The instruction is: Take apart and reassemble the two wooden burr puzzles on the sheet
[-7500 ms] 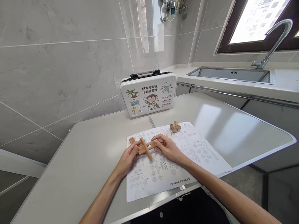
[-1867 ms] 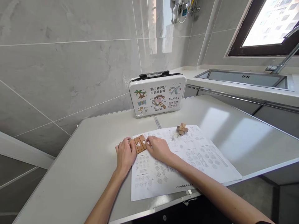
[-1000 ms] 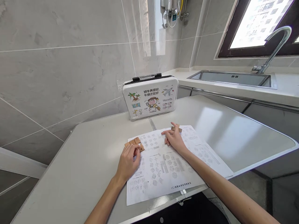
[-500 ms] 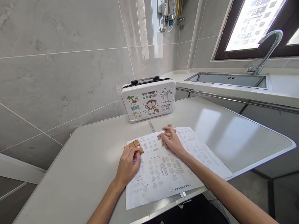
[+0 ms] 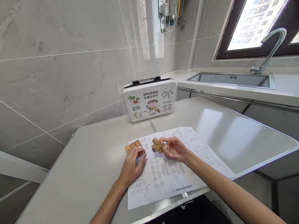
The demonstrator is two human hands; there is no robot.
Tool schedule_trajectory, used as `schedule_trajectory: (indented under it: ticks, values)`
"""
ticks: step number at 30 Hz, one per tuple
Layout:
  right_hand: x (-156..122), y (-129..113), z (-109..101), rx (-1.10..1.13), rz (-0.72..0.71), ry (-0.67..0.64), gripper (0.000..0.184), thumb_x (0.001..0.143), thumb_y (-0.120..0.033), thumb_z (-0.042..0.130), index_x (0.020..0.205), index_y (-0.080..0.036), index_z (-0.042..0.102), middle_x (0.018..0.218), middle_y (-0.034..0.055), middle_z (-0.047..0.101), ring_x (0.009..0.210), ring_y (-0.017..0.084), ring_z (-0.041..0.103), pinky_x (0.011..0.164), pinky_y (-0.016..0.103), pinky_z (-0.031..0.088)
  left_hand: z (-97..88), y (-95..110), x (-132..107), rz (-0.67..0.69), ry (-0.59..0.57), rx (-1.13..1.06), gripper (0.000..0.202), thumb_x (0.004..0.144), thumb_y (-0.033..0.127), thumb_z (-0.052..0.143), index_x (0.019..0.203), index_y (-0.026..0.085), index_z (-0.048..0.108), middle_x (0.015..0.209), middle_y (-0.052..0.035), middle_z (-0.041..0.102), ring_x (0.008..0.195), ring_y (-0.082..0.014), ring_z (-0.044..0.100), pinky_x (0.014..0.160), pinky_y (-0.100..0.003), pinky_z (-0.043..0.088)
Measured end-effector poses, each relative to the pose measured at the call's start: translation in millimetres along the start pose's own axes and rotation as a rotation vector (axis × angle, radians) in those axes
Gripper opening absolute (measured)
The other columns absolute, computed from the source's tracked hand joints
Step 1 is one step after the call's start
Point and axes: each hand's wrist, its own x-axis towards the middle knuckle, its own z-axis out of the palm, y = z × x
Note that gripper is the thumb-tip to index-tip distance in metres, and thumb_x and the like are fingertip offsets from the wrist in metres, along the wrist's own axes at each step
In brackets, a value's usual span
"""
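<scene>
The right hand [image 5: 174, 149] has its grip clamped, by the fingertips only, on the puzzle [image 5: 157, 145], just above the sheet [image 5: 187, 168] on the counter [image 5: 93, 168]. The left hand [image 5: 133, 162] rests on the sheet, grip loose and empty, just beside three bars [image 5: 132, 145]. So light a pinch could let the puzzle slip or come apart, and the left hand might nudge the bars.

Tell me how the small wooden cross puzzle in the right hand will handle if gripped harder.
The wooden cross puzzle looks stiff and light: the right hand holds it by fingertips alone. It seems built of interlocked bars, so a sideways push may slide one out. Its jutting ends probably stop it rolling on the sheet.
</scene>
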Motion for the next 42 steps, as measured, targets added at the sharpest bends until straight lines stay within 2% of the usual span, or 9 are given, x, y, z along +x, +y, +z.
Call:
schedule_trajectory:
  ticks: [4, 11, 15, 21, 26, 31, 34, 39, 42]
  values:
    - [0, 7, -7, -0.007, 0.040, -0.107, 0.043, 0.087, -0.067, 0.045, 0.099, -0.025, 0.043, 0.048, -0.0055, 0.060, 0.021, 0.011, 0.031, 0.028, 0.020, 0.021, 1.0, 7, -3, -0.034, -0.073, -0.091, 0.025, 0.101, 0.035, 0.059, 0.124, 0.026, 0.060, 0.116, -0.0076, 0.068, 0.101, -0.0218, 0.065, 0.091, -0.037, 0.054]
    - [4, 18, -6, 0.074, 0.119, -0.418, 0.047, 0.082, -0.064, 0.064, 0.095, -0.024, 0.043, 0.053, -0.0007, 0.069, 0.021, 0.011, 0.035, 0.026, 0.019, 0.028, 4.5, 13, -6, -0.095, -0.186, -0.229, 0.072, 0.089, 0.050, 0.074, 0.152, 0.028, 0.047, 0.145, -0.0126, 0.061, 0.116, -0.0288, 0.064, 0.104, -0.046, 0.052]
    - [6, 20, -1, 0.101, 0.156, -0.503, 0.044, 0.085, -0.059, 0.068, 0.098, -0.023, 0.047, 0.058, 0.0012, 0.073, 0.023, 0.012, 0.040, 0.027, 0.020, 0.033, 5.0, 17, -3, -0.089, -0.270, -0.326, 0.066, 0.085, 0.052, 0.076, 0.144, 0.027, 0.058, 0.143, -0.0102, 0.065, 0.126, -0.0319, 0.062, 0.110, -0.047, 0.049]
    - [5, 17, 9, 0.040, 0.210, -0.495, 0.048, 0.083, -0.057, 0.074, 0.102, -0.021, 0.049, 0.065, 0.0043, 0.076, 0.029, 0.013, 0.048, 0.032, 0.022, 0.038, 4.5, 22, -3, -0.153, -0.266, -0.389, 0.055, 0.086, 0.037, 0.076, 0.139, 0.029, 0.062, 0.135, -0.0074, 0.070, 0.124, -0.0291, 0.066, 0.109, -0.046, 0.052]
    - [3, 12, 15, 0.040, 0.135, -0.406, 0.046, 0.086, -0.052, 0.073, 0.110, -0.021, 0.051, 0.067, 0.0013, 0.075, 0.032, 0.012, 0.051, 0.034, 0.021, 0.040, 5.1, 17, -3, -0.194, -0.190, -0.400, 0.053, 0.088, 0.035, 0.074, 0.139, 0.030, 0.061, 0.139, -0.0067, 0.067, 0.128, -0.0274, 0.064, 0.111, -0.043, 0.051]
    - [5, 5, 24, -0.025, -0.052, -0.002, 0.037, 0.093, -0.049, 0.066, 0.116, -0.022, 0.054, 0.051, -0.0111, 0.055, 0.030, 0.007, 0.036, 0.033, 0.017, 0.027, 7.6, 11, -5, -0.175, -0.066, -0.327, 0.060, 0.084, 0.032, 0.079, 0.141, 0.029, 0.058, 0.143, -0.0093, 0.063, 0.131, -0.0294, 0.061, 0.112, -0.048, 0.050]
    - [7, 4, 30, -0.137, -0.118, 0.190, 0.037, 0.092, -0.050, 0.070, 0.111, -0.022, 0.057, 0.051, -0.0124, 0.051, 0.033, 0.007, 0.036, 0.035, 0.017, 0.027, 7.8, 13, -5, -0.105, -0.059, -0.264, 0.059, 0.085, 0.032, 0.080, 0.139, 0.029, 0.059, 0.140, -0.0090, 0.064, 0.129, -0.0292, 0.061, 0.113, -0.049, 0.049]
    - [8, 6, 38, -0.383, -0.088, 0.196, 0.039, 0.085, -0.054, 0.077, 0.099, -0.021, 0.061, 0.060, -0.0087, 0.056, 0.041, 0.007, 0.046, 0.040, 0.019, 0.033, 8.3, 17, -6, 0.050, -0.110, -0.196, 0.055, 0.090, 0.029, 0.076, 0.141, 0.031, 0.055, 0.135, -0.0082, 0.065, 0.129, -0.0276, 0.060, 0.113, -0.048, 0.048]
    - [7, 8, 41, -0.419, -0.094, 0.206, 0.039, 0.087, -0.055, 0.076, 0.093, -0.020, 0.060, 0.060, -0.0079, 0.057, 0.041, 0.007, 0.047, 0.042, 0.019, 0.034, 9.1, 16, -6, 0.040, -0.077, -0.181, 0.058, 0.090, 0.028, 0.075, 0.143, 0.031, 0.051, 0.138, -0.0089, 0.062, 0.130, -0.0274, 0.059, 0.112, -0.047, 0.049]
